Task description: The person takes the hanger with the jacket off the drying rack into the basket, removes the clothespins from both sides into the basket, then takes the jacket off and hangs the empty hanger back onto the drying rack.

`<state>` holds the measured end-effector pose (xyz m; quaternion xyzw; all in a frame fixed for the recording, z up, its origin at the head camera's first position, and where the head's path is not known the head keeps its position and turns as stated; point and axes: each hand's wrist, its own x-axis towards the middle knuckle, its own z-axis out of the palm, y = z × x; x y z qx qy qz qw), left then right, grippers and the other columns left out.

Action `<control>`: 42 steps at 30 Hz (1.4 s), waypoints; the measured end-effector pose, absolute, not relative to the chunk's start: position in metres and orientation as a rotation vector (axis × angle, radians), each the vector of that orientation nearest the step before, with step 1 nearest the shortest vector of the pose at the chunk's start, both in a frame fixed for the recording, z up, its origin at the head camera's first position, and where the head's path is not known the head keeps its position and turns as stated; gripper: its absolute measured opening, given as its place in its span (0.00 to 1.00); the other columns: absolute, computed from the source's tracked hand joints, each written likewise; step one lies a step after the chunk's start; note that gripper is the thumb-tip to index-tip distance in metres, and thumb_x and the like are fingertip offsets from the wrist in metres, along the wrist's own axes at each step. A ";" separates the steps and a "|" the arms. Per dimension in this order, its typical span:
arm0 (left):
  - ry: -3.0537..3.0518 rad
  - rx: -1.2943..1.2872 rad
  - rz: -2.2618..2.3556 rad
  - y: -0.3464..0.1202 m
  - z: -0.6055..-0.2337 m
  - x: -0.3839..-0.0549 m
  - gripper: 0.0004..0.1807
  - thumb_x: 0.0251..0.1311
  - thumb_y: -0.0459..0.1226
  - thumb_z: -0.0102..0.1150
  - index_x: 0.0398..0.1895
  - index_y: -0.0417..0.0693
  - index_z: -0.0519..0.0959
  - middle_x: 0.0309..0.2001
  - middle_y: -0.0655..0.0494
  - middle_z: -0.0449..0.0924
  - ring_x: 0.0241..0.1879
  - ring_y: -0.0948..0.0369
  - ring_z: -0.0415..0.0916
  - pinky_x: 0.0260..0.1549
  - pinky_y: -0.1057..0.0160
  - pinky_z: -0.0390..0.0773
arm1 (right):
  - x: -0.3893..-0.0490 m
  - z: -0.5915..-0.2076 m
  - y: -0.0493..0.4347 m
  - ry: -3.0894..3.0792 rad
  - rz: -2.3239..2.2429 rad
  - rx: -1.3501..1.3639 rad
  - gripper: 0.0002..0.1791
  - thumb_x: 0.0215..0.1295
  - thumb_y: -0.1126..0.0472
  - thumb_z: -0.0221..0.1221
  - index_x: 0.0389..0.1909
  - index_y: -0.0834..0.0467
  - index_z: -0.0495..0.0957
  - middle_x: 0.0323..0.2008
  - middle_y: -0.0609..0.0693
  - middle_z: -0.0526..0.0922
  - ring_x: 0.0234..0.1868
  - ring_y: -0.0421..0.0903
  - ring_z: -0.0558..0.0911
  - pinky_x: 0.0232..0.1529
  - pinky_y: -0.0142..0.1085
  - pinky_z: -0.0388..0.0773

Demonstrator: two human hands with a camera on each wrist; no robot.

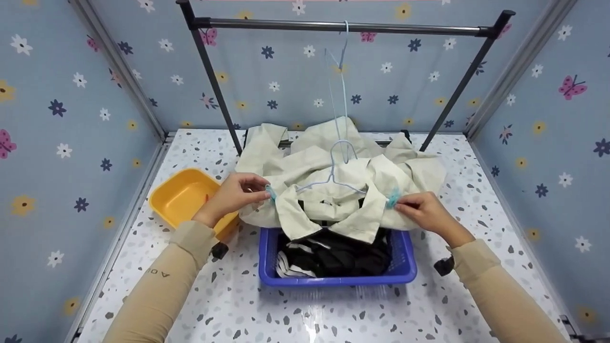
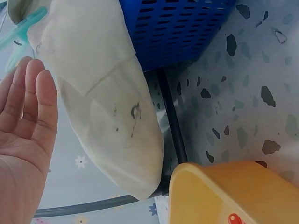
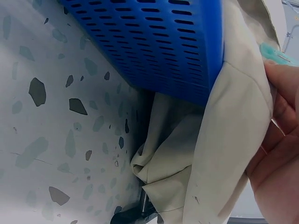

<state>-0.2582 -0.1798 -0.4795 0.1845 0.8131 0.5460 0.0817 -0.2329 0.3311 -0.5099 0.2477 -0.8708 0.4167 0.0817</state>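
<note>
A light beige jacket (image 1: pixel 305 209) with a spread collar lies over the back of a blue basket (image 1: pixel 338 280). A pale blue wire hanger (image 1: pixel 331 166) sits inside its neck, hook standing up. At the left shoulder, my left hand (image 1: pixel 236 193) pinches a teal clothespin (image 1: pixel 270 192) between thumb and forefinger; the other fingers (image 2: pixel 46 98) extend beside the cloth. My right hand (image 1: pixel 424 209) holds another teal clothespin (image 1: pixel 393 197) at the right shoulder. In the right wrist view, that clothespin (image 3: pixel 279 55) rises above the thumb, right against the cloth.
Dark clothes (image 1: pixel 333 257), some striped, fill the basket. A yellow tub (image 1: pixel 183 176) stands on the left, behind my left forearm, with something red in it. At the back rises a black clothes rack (image 1: pixel 286 24), another wire hanger (image 1: pixel 344 85) hanging from its bar. Patterned walls enclose the speckled table (image 1: pixel 228 305).
</note>
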 end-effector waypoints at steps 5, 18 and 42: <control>2.414 0.565 1.648 -0.179 -0.480 -0.259 0.13 0.65 0.38 0.77 0.47 0.38 0.89 0.39 0.51 0.90 0.35 0.60 0.83 0.37 0.69 0.84 | -0.233 -0.509 0.331 -2.595 1.238 0.743 0.03 0.62 0.74 0.73 0.35 0.66 0.92 0.35 0.62 0.93 0.37 0.25 0.83 0.41 0.14 0.75; 2.375 0.585 1.713 -0.178 -0.479 -0.258 0.08 0.66 0.32 0.74 0.42 0.35 0.89 0.35 0.58 0.90 0.33 0.64 0.83 0.38 0.70 0.85 | -0.231 -0.508 0.330 -2.604 1.222 0.759 0.02 0.62 0.74 0.73 0.35 0.66 0.92 0.34 0.62 0.93 0.36 0.27 0.84 0.41 0.15 0.76; 2.442 0.495 1.800 -0.205 -0.453 -0.267 0.11 0.67 0.34 0.75 0.45 0.34 0.89 0.35 0.60 0.89 0.36 0.57 0.86 0.44 0.66 0.88 | -0.233 -0.509 0.333 -2.649 1.214 0.763 0.03 0.65 0.73 0.72 0.36 0.65 0.93 0.34 0.59 0.93 0.33 0.27 0.81 0.37 0.18 0.75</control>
